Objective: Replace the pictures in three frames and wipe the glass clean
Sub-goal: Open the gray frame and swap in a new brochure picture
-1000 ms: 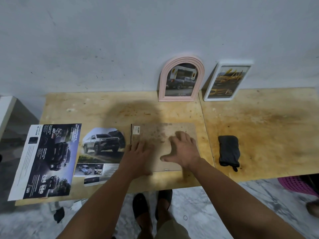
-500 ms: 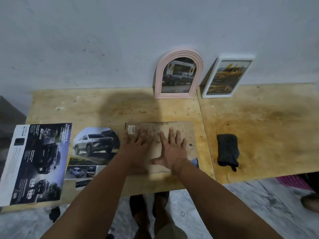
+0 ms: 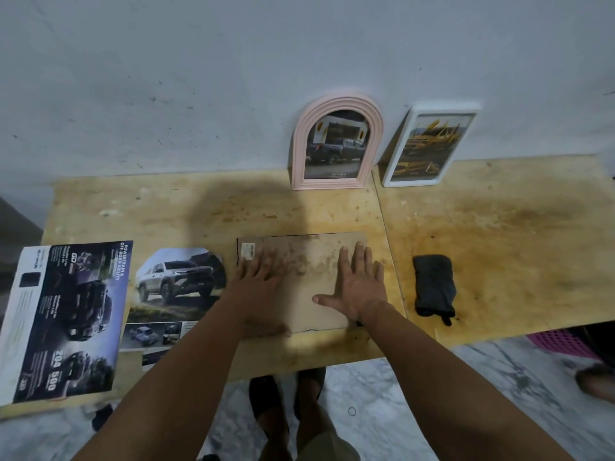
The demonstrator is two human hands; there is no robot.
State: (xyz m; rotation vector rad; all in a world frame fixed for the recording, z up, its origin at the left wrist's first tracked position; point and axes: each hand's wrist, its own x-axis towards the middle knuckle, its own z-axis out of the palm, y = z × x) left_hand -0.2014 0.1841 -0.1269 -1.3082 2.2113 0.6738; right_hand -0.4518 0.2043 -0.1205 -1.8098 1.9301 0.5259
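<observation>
A: Where is the third frame located?

B: The face-down frame (image 3: 301, 282) is laid flat on the plywood table (image 3: 499, 234), near the front edge, with its brown backing board up. The pink arched frame (image 3: 336, 144) and the white frame (image 3: 429, 146) are leaned against the wall behind it, pictures already fitted.

A: Grip state?

B: Nothing is gripped. The left hand (image 3: 258, 287) is pressed flat on the board's left part, the right hand (image 3: 359, 287) flat on its right part, fingers straight and spread. Whether the board is fully seated cannot be told.

A: Handling?

B: The board is judged thin, stiff and light. Glass is assumed beneath, so the frame is treated as fragile. It is best taken by both side edges when flipped, not by the board.

A: Wipe kit?

B: The dark folded cloth (image 3: 432, 286) is laid just right of the frame, untouched. The cut truck picture (image 3: 176, 281) and the brochure (image 3: 66, 317) are left at the table's left.
</observation>
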